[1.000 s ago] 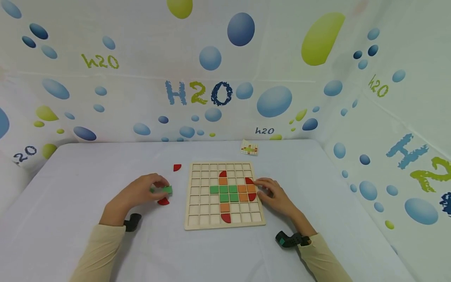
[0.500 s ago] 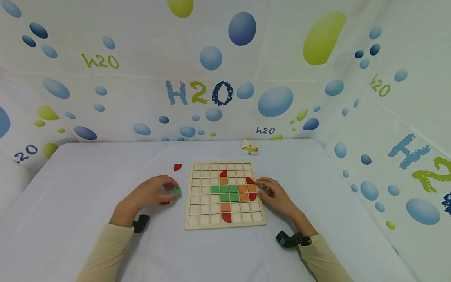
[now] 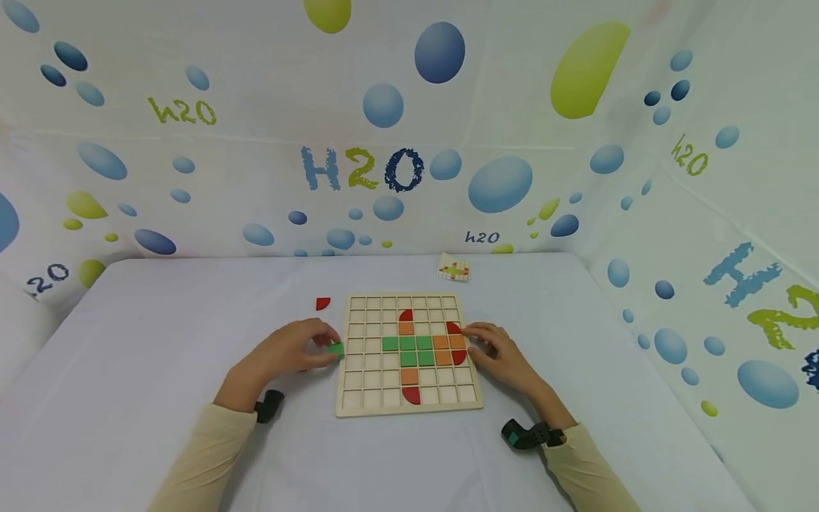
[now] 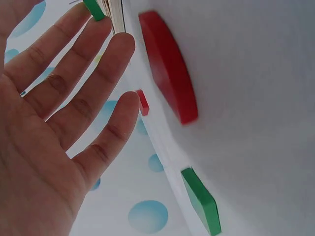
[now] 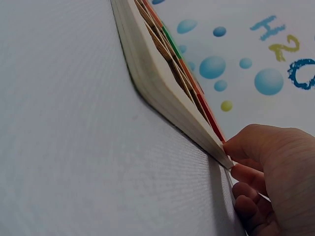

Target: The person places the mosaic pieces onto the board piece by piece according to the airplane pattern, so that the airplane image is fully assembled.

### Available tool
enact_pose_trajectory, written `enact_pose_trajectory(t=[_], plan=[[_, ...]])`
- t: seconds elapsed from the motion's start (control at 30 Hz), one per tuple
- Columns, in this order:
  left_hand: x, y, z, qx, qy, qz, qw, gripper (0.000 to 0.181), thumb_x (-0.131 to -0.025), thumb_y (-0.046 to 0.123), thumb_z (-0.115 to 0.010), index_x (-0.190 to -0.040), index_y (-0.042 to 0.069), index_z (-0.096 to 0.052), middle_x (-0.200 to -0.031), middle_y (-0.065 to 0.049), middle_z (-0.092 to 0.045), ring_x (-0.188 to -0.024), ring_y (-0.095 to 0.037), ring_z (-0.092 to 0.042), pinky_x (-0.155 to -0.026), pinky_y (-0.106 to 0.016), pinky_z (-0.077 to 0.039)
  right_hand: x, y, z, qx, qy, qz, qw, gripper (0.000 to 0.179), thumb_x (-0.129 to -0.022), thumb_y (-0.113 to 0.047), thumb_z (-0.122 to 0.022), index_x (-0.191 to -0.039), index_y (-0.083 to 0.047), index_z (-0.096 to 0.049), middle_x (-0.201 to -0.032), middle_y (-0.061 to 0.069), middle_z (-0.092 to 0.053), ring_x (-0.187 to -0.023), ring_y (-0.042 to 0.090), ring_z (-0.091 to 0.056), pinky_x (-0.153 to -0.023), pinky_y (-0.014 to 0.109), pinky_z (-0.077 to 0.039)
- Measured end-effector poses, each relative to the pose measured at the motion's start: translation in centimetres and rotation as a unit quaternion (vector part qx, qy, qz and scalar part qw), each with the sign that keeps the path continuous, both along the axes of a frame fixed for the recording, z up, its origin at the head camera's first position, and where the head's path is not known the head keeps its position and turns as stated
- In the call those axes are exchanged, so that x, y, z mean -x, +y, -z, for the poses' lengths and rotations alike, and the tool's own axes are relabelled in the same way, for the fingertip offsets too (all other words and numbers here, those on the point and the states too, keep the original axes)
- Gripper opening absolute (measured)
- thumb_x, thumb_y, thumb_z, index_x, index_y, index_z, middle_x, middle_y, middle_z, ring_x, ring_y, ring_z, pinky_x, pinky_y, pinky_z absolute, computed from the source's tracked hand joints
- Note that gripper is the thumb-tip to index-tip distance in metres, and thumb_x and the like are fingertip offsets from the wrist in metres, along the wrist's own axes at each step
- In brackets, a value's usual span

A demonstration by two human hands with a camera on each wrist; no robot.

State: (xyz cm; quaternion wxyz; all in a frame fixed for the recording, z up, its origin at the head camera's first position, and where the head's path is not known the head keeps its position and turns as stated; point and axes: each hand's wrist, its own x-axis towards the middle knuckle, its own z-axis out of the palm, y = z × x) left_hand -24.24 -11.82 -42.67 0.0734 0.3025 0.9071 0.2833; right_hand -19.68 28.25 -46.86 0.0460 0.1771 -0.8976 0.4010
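Note:
My left hand (image 3: 291, 352) pinches a green square tile (image 3: 335, 349) between thumb and fingertips, right at the left rim of a wooden grid board (image 3: 371, 412). In the left wrist view the same green tile (image 4: 94, 9) shows at the fingertips, top left. My right hand (image 3: 502, 355) touches the board's right rim with its fingertips; the right wrist view shows the thumb against the rim (image 5: 197, 132). On the board lie green squares (image 3: 407, 350), orange squares (image 3: 408, 377) and red quarter-circles (image 3: 411, 395), forming a cross-like figure.
A red quarter-circle (image 3: 323, 304) lies left of the board's far corner. Under the left hand are another red quarter-circle (image 4: 170, 69) and a green tile (image 4: 202, 201), mostly hidden in the head view. A small pattern card (image 3: 453, 268) lies behind the board on the white cloth.
My left hand has moved right with the green tile, from over the loose pieces to the board's left rim. The right hand has stayed at the right rim.

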Motion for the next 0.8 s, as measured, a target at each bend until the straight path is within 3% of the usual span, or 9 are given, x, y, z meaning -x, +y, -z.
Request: enact_pose_trajectory(t=[0.37, 0.6, 0.8], plan=[[-0.2, 1.4, -0.2, 0.005, 0.032, 0.032, 0.999, 0.022, -0.083, 0.019, -0.077, -0.101, 0.009, -0.07, -0.093, 0.003, -0.066, -0.088, -0.015, -0.062, -0.082, -0.037, -0.052, 0.0, 0.1, 0.1, 0.002, 0.0, 0.0, 1.0, 0.034, -0.094, -0.01, -0.063, -0.127, -0.005, -0.062, -0.132, 0.016, -0.055, -0.097, 0.022, -0.046, -0.076, 0.026, -0.04], [-0.1, 2.6, -0.2, 0.01, 0.017, 0.043, 0.9989, 0.023, -0.083, 0.021, -0.078, -0.102, 0.01, -0.071, -0.093, 0.004, -0.065, -0.088, -0.014, -0.06, -0.082, -0.036, -0.052, 0.1, 0.1, 0.1, 0.006, 0.007, -0.006, 0.9999, 0.034, -0.094, -0.008, -0.063, -0.127, -0.003, -0.062, -0.131, 0.017, -0.056, -0.097, 0.023, -0.047, -0.076, 0.026, -0.04], [0.0, 3.4, 0.0, 0.023, 0.053, 0.049, 0.9971, 0.021, -0.084, 0.024, -0.076, -0.101, 0.012, -0.072, -0.092, 0.005, -0.065, -0.088, -0.013, -0.06, -0.084, -0.04, -0.047, 0.0, 0.0, -0.1, 0.001, 0.006, -0.005, 1.0, 0.035, -0.093, -0.009, -0.064, -0.127, -0.004, -0.062, -0.132, 0.016, -0.056, -0.097, 0.021, -0.046, -0.076, 0.026, -0.041]])
